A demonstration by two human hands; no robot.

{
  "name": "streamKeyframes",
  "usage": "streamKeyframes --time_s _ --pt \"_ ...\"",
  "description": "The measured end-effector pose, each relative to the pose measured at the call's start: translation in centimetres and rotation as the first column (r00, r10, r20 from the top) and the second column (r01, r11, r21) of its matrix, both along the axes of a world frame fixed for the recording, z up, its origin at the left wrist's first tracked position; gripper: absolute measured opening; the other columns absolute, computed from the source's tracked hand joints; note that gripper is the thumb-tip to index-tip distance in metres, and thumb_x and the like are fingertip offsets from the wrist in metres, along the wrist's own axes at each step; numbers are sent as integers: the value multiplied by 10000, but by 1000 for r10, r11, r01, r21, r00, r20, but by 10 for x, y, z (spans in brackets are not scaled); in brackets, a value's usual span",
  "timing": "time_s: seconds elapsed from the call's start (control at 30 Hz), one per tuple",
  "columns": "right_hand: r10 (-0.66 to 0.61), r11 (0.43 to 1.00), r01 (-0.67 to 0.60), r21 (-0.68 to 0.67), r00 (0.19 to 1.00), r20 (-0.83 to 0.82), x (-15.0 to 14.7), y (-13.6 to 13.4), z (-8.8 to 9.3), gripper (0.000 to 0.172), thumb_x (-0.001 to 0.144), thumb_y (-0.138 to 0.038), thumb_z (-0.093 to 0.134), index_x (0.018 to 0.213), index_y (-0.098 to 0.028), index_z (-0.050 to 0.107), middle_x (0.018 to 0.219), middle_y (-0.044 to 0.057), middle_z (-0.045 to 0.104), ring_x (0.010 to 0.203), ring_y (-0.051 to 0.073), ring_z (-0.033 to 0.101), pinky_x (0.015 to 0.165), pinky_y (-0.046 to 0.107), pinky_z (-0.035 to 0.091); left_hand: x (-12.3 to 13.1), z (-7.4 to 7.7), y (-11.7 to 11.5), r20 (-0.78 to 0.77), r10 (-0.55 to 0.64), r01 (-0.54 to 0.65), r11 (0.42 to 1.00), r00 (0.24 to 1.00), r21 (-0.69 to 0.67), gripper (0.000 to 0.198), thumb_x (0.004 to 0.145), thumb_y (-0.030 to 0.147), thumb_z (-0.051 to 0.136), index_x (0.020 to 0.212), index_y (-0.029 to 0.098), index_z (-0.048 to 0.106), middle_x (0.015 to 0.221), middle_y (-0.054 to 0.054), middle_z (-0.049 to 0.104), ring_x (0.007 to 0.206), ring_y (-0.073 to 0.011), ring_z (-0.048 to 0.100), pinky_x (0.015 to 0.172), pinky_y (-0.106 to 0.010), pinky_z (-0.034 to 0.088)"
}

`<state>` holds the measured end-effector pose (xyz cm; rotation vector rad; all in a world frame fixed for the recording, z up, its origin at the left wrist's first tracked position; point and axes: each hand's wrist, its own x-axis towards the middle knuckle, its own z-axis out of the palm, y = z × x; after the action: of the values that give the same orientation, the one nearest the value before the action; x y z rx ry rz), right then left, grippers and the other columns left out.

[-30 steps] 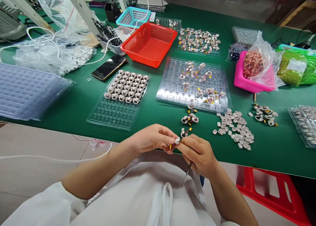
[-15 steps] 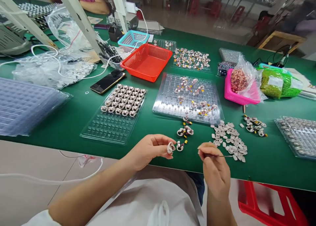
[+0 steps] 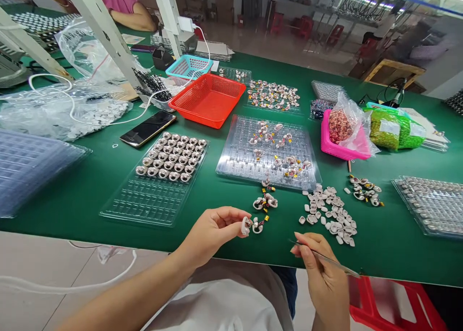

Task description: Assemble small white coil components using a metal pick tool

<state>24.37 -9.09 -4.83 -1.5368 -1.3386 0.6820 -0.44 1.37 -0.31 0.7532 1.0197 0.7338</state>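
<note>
My left hand (image 3: 220,230) pinches a small white curved earphone piece (image 3: 245,226) between thumb and fingertips, just above the green table's front edge. Beside it lie several similar earphone pieces (image 3: 265,202) with dark-red wires and yellow tabs. My right hand (image 3: 320,268) is closed on slim metal tweezers (image 3: 334,263), their fine tip pointing left and their broad end reaching right past the hand. A loose pile of small whitish caps (image 3: 334,213) lies beyond that hand. Between the hands there is a gap, and the tweezers' tip is apart from the held piece.
A clear tray (image 3: 139,201) with rows of shiny shells stands at left. A stack of clear trays (image 3: 231,150) bears wired pieces. Farther back are a phone (image 3: 148,127), a red basket (image 3: 208,104) and a pink basket (image 3: 340,150). A red stool (image 3: 394,302) stands below right.
The tweezers have turned in my right hand, so that the fine end now points left. The held piece has rotated in my left hand. The whole view has shifted slightly.
</note>
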Motion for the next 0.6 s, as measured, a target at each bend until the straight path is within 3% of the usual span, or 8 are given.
streamKeyframes --time_s 0.1,0.2,0.33,0.6 --pt "10 993 28 113 947 -320 -26 0 2 239 978 -184 614 1149 -282 749 1066 68 688 920 197 726 749 333 661 6 2 -3 -13 36 -36 999 999 20 205 659 247 888 832 162 817 697 -6 769 671 -117 668 699 -213 552" --pt "100 973 8 230 884 -456 -51 6 2 275 960 -111 623 1156 -268 736 1077 69 706 999 201 712 786 343 679 11 3 -7 -7 60 -60 998 998 37 205 670 262 883 836 161 817 697 -10 773 668 -118 669 680 -206 547" --pt "183 951 -32 309 861 -474 -68 15 0 327 955 -63 608 1192 -257 724 1085 71 728 1002 191 697 799 346 687 15 5 -10 16 89 -89 995 996 40 243 670 271 884 877 161 821 688 -12 773 664 -125 671 662 -208 545" --pt "186 942 -37 333 884 -429 -72 23 -3 346 942 -30 609 1190 -243 722 1076 70 739 1043 186 684 826 324 678 14 3 -11 26 83 -84 996 996 39 226 683 261 882 876 160 822 728 -18 791 695 -130 698 701 -206 566"
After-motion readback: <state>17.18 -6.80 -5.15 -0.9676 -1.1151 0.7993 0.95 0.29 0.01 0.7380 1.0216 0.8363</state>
